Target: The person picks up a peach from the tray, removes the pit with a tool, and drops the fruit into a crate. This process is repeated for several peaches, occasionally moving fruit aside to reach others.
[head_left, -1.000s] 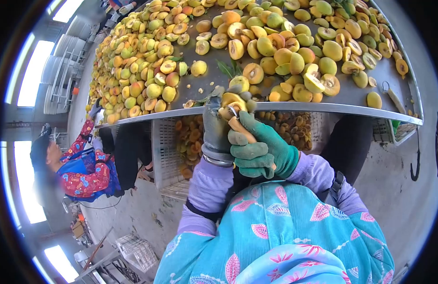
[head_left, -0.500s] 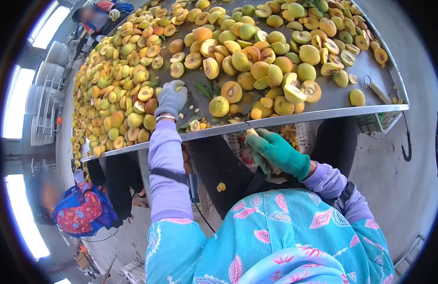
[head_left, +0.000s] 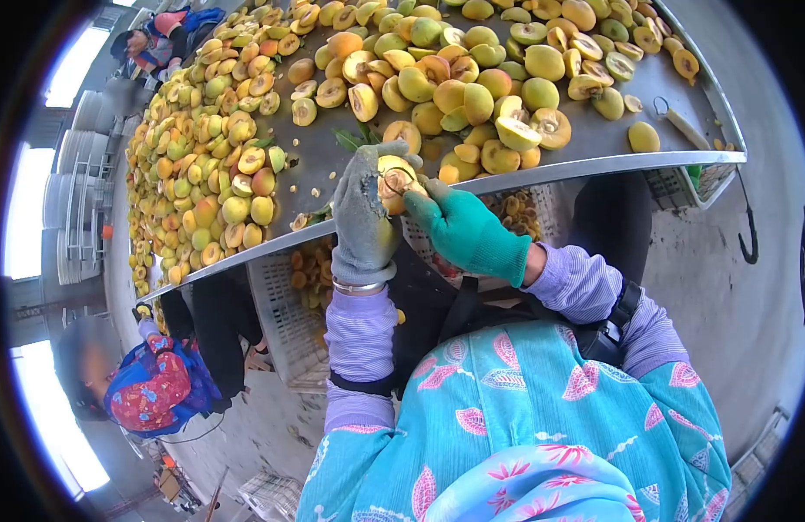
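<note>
My left hand point(head_left: 361, 213), in a grey glove, is closed around a yellow peach half point(head_left: 391, 198), cut face toward my right hand. My right hand point(head_left: 479, 231), in a green glove, grips a pitting tool with a curved wire loop point(head_left: 411, 181). Its loop meets the cut face, and most of the handle is hidden by the fingers. Both hands are together just over the near edge of the metal table point(head_left: 594, 163). Beyond them lie many whole and halved peaches point(head_left: 459, 97), with a larger heap of halves point(head_left: 202, 165) to the left.
Another loop tool point(head_left: 684, 127) lies at the table's right end. Under the table are a crate with fruit point(head_left: 285, 348) and a smaller crate point(head_left: 694, 187). A black hook point(head_left: 749, 248) hangs at the right corner. Co-workers point(head_left: 150, 383) are on the left side.
My left hand has come back from the fruit on the table toward my right hand, now with a peach half. My right hand has risen with the pitting tool to meet it.
</note>
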A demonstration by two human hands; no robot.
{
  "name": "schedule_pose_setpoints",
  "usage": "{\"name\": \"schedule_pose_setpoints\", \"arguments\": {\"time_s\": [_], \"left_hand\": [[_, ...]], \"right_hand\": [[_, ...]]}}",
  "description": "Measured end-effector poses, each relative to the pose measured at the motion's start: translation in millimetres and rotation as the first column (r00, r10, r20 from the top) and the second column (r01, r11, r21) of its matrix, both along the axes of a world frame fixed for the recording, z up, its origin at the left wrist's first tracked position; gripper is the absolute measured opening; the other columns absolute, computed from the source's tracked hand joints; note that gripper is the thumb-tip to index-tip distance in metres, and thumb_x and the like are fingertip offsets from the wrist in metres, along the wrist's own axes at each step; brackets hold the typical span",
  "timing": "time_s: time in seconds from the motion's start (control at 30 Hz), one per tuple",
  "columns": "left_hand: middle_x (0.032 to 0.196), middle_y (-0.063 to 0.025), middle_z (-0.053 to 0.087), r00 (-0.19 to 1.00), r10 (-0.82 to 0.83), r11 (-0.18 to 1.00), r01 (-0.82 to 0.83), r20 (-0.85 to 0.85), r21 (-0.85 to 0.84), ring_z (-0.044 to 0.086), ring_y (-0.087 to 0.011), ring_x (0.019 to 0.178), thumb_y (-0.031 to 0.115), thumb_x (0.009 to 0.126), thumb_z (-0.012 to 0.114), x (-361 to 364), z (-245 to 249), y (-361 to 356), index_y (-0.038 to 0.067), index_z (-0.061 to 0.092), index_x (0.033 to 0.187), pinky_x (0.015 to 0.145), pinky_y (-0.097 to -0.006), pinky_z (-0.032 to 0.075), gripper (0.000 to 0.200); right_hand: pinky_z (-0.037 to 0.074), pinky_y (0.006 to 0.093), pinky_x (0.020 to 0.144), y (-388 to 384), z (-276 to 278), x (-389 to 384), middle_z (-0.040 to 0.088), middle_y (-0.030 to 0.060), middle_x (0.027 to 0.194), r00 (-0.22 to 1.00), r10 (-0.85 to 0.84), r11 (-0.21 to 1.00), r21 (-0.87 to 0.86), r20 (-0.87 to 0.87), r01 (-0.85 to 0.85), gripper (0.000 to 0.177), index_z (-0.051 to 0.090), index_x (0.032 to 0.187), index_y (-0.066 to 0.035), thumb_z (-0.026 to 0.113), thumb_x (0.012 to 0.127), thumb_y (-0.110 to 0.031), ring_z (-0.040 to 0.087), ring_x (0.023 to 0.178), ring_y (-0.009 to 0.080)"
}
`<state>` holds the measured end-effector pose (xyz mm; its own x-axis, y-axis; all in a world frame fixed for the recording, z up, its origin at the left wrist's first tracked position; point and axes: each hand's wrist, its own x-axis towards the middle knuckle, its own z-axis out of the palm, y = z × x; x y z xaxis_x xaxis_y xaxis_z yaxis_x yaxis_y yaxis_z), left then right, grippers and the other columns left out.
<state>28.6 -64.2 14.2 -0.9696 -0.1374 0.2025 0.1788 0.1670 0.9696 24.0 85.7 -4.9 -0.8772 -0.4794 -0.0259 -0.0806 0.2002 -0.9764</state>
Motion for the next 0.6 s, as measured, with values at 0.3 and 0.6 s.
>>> {"name": "schedule_pose_setpoints", "arguments": {"time_s": [0.3,0.6], "left_hand": [[0.089,-0.0129,0.07,0.984,0.111,0.86,-0.167,0.142,0.483,0.068,-0.0191,0.077,0.026,0.102,0.054,8.3,4.1,18.9,-0.001,0.066,0.102,0.07,-0.0292,0.056,0.03],[0.073,-0.01,0.067,0.925,-0.124,0.986,0.074,0.359,0.15,0.063,-0.0167,0.068,0.028,0.099,0.05,-8.5,13.3,17.0,-0.004,0.068,0.081,0.064,-0.0288,0.051,0.04]], "right_hand": [[0.05,0.0404,0.071,-6.3,-6.8,18.8,0.064,0.0216,0.09,0.993,0.008,0.984,-0.175,0.114,0.012,0.044,0.055,0.119,0.003,0.045,0.104,-0.037,0.062,0.084,0.0335],[0.049,0.0363,0.073,8.6,-0.1,26.1,0.063,0.0103,0.079,0.915,0.073,0.979,-0.201,0.397,0.009,0.041,0.06,0.114,0.002,0.049,0.103,-0.037,0.053,0.077,0.0155]]}}
